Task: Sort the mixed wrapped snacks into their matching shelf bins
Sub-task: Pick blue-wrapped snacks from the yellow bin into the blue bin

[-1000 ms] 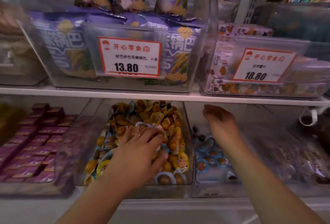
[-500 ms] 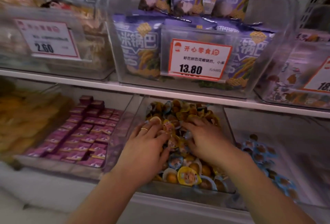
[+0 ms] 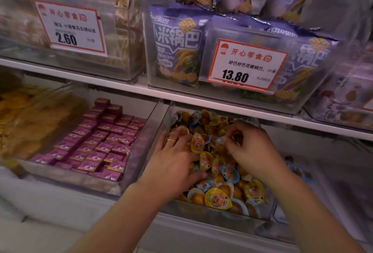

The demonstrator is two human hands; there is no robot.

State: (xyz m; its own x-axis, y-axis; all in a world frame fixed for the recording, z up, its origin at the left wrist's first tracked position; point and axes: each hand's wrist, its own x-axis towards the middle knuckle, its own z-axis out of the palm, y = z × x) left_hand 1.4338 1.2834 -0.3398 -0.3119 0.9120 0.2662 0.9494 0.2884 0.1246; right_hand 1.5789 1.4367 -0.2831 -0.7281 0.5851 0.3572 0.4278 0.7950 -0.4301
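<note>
In the clear bin [image 3: 167,115], left hand [image 3: 173,164] spread on jumbled snacks [image 3: 218,199]; right hand [image 3: 252,147] pinches one.

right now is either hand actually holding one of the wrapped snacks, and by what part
The right hand seems to pinch a blue-rimmed snack by its wrapper edge; blur leaves it uncertain. The left hand lies flat on the pile, holding nothing.

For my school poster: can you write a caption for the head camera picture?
Both hands, left hand and right hand, dig through yellow and blue wrapped snacks in a clear bin.
</note>
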